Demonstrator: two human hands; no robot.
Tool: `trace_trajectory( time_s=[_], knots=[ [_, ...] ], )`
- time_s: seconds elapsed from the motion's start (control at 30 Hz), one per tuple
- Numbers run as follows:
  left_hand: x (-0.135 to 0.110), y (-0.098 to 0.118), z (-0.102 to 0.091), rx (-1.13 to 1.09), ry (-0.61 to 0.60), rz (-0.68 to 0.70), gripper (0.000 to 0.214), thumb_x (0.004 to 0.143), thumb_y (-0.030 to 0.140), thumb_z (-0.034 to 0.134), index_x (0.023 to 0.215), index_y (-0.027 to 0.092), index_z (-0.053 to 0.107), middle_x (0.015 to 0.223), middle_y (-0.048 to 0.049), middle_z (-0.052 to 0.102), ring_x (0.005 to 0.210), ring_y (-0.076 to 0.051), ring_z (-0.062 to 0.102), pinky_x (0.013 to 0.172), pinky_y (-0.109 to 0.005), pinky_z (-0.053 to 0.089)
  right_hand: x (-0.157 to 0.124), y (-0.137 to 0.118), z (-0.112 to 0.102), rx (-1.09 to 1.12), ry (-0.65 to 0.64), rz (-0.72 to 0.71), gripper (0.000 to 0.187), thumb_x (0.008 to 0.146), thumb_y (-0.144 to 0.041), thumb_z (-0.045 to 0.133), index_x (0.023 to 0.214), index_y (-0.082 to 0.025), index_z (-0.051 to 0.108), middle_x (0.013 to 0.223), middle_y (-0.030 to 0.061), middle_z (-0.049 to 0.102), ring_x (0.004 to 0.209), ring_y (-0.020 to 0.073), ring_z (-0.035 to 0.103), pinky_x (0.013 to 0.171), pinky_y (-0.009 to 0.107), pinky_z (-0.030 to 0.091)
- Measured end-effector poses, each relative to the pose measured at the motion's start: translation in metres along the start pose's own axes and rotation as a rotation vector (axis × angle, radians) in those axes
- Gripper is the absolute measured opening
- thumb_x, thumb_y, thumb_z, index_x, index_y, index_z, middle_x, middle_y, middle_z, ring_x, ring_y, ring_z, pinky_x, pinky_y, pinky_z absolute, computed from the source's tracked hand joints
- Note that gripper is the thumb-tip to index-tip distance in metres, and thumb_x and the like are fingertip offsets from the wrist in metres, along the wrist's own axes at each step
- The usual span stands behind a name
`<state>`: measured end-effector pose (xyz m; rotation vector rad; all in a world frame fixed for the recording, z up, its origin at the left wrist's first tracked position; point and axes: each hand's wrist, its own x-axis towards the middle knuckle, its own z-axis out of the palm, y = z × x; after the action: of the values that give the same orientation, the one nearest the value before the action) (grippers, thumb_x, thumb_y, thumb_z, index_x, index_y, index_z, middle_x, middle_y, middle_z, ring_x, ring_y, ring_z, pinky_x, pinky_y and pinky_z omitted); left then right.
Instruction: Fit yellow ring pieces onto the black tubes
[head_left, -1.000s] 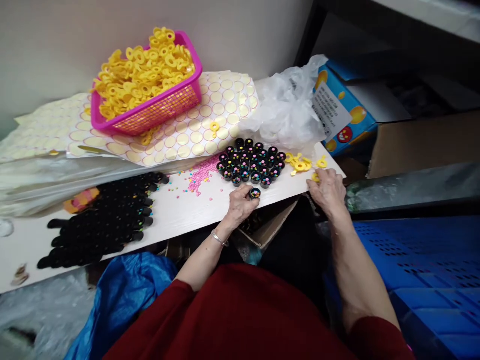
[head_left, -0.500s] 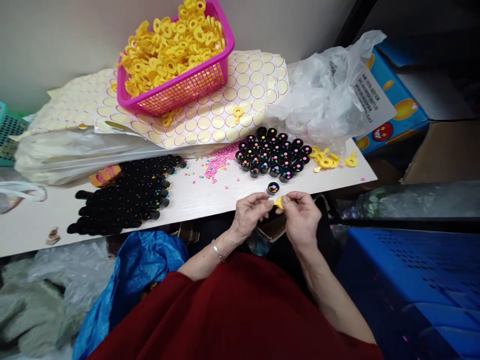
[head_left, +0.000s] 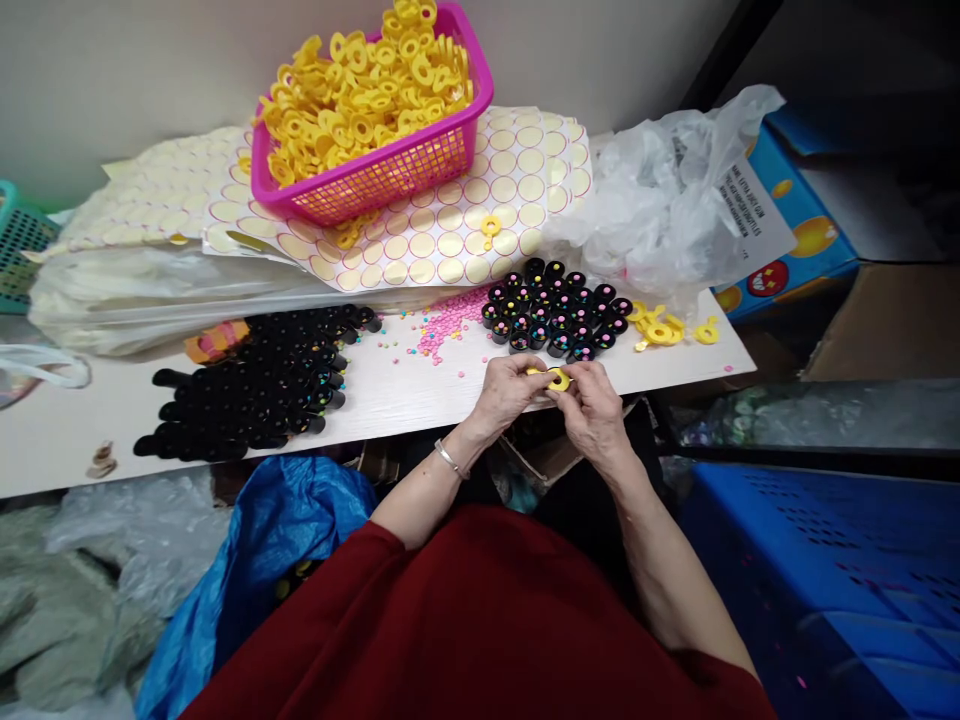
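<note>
At the front edge of the table, a yellow plastic ring piece (head_left: 559,380) is pinched between both hands. My left hand (head_left: 501,396) has its fingertips closed on the piece's left side. From the right, the thumb and fingers of my right hand (head_left: 598,415) grip the ring. The single black cup seen in front earlier is out of sight, and I cannot tell whether it is under the ring. Just beyond stands a cluster of small black cups (head_left: 540,312) with coloured candies inside. Several loose yellow ring pieces (head_left: 660,328) lie to their right.
A pink basket (head_left: 375,180) heaped with yellow ring pieces stands on sticker sheets (head_left: 450,250) at the back. Many black tubes (head_left: 232,400) lie on the left. Pink candies (head_left: 442,325) are scattered mid-table. Plastic bags (head_left: 645,190) and a blue crate (head_left: 825,560) are at right.
Both hands have moved slightly forward and closer together, over the place where the single black cup stood. The yellow piece now shows its round ring face upward. The camera view has shifted a little.
</note>
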<state>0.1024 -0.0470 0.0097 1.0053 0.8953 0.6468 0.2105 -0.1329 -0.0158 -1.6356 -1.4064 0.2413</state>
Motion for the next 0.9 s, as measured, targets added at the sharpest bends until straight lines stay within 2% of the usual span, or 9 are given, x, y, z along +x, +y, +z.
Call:
trace_trajectory(
  time_s=[0.23, 0.33, 0.5, 0.57, 0.7, 0.8, 0.9],
  knots=[
    [0.013, -0.013, 0.003, 0.029, 0.018, 0.003, 0.030, 0.049, 0.032, 0.079, 0.060, 0.012, 0.059, 0.050, 0.0052, 0.050, 0.048, -0.005, 0.043, 0.048, -0.019, 0.031, 0.002, 0.008, 0.004, -0.126, -0.012, -0.013, 0.022, 0.086, -0.025, 0.048, 0.106, -0.019, 0.055, 0.099, 0.0101, 0.053, 0.088, 0.0209, 0.058, 0.071, 0.035, 0.052],
    [0.015, -0.014, 0.003, 0.050, 0.036, 0.006, 0.030, 0.050, 0.033, 0.078, 0.060, 0.011, 0.060, 0.050, 0.0050, 0.050, 0.048, -0.005, 0.042, 0.049, -0.019, 0.031, 0.003, 0.009, 0.005, -0.117, -0.023, 0.010, 0.022, 0.085, -0.025, 0.048, 0.105, -0.019, 0.055, 0.098, 0.0100, 0.053, 0.088, 0.0211, 0.058, 0.072, 0.035, 0.052],
    [0.014, -0.015, 0.003, 0.116, -0.002, 0.060, 0.022, 0.061, 0.032, 0.070, 0.063, 0.011, 0.066, 0.052, 0.0037, 0.052, 0.050, -0.005, 0.042, 0.051, -0.019, 0.032, 0.004, 0.005, 0.010, -0.047, 0.018, 0.058, 0.019, 0.084, -0.028, 0.051, 0.099, -0.018, 0.059, 0.095, 0.0085, 0.054, 0.085, 0.0199, 0.058, 0.074, 0.036, 0.051],
    [0.015, -0.019, 0.002, 0.133, -0.002, 0.075, 0.019, 0.063, 0.030, 0.068, 0.064, 0.011, 0.067, 0.053, 0.0030, 0.055, 0.051, -0.006, 0.044, 0.051, -0.019, 0.034, 0.002, 0.002, 0.014, 0.042, 0.072, 0.144, 0.019, 0.085, -0.032, 0.051, 0.096, -0.019, 0.060, 0.094, 0.0072, 0.056, 0.076, 0.0168, 0.058, 0.069, 0.033, 0.051],
    [0.019, -0.027, 0.001, 0.191, 0.028, 0.122, 0.016, 0.066, 0.027, 0.065, 0.067, 0.012, 0.069, 0.059, 0.0009, 0.061, 0.057, -0.008, 0.051, 0.056, -0.020, 0.039, -0.003, -0.002, 0.025, 0.199, 0.225, 0.408, 0.028, 0.087, -0.042, 0.048, 0.084, -0.018, 0.062, 0.082, 0.0025, 0.056, 0.053, 0.0099, 0.052, 0.054, 0.028, 0.049],
    [0.020, -0.028, 0.002, 0.218, 0.028, 0.120, 0.016, 0.067, 0.028, 0.064, 0.067, 0.013, 0.068, 0.060, 0.0009, 0.061, 0.058, -0.008, 0.052, 0.058, -0.020, 0.040, -0.004, -0.002, 0.031, 0.254, 0.259, 0.561, 0.034, 0.084, -0.048, 0.050, 0.080, -0.017, 0.063, 0.070, -0.0001, 0.056, 0.046, 0.0086, 0.049, 0.048, 0.026, 0.046],
    [0.018, -0.025, 0.003, 0.194, 0.029, 0.077, 0.017, 0.066, 0.030, 0.065, 0.066, 0.012, 0.066, 0.057, 0.0022, 0.058, 0.053, -0.006, 0.046, 0.053, -0.019, 0.036, -0.002, 0.000, 0.036, 0.380, 0.273, 0.699, 0.037, 0.081, -0.052, 0.054, 0.079, -0.017, 0.064, 0.060, -0.0025, 0.055, 0.038, 0.0077, 0.045, 0.040, 0.024, 0.042]
  ],
)
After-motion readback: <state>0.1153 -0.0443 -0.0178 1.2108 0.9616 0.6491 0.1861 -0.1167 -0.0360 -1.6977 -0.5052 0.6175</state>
